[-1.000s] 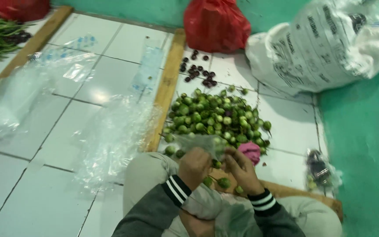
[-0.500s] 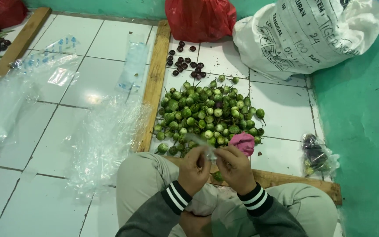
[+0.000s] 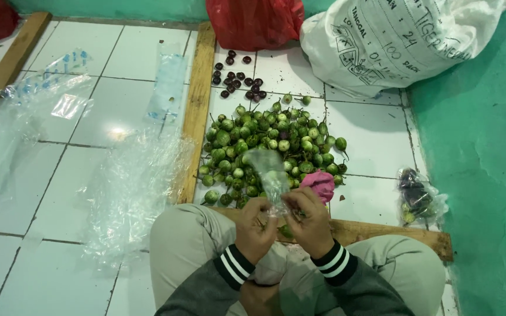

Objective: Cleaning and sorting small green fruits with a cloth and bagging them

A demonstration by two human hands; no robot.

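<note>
I sit on a white tiled floor with my knees up. My left hand (image 3: 254, 227) and my right hand (image 3: 308, 221) both pinch the lower end of a small clear plastic bag (image 3: 269, 172), which stands up between them. Just beyond the bag lies a heap of small round green eggplants (image 3: 267, 146) on the tiles. A pink crumpled thing (image 3: 320, 184) lies at the heap's near right edge, close to my right hand.
Several small dark purple eggplants (image 3: 238, 79) lie behind the heap. A red plastic bag (image 3: 253, 22) and a big white printed sack (image 3: 393, 41) stand at the back. Wooden strips (image 3: 197, 108) frame the heap. Clear plastic bags (image 3: 130, 187) lie left; a small filled bag (image 3: 418, 198) lies right by the green wall.
The view has tilted so the heap sits higher in frame. My hands have lifted the clear bag upright in front of the heap.
</note>
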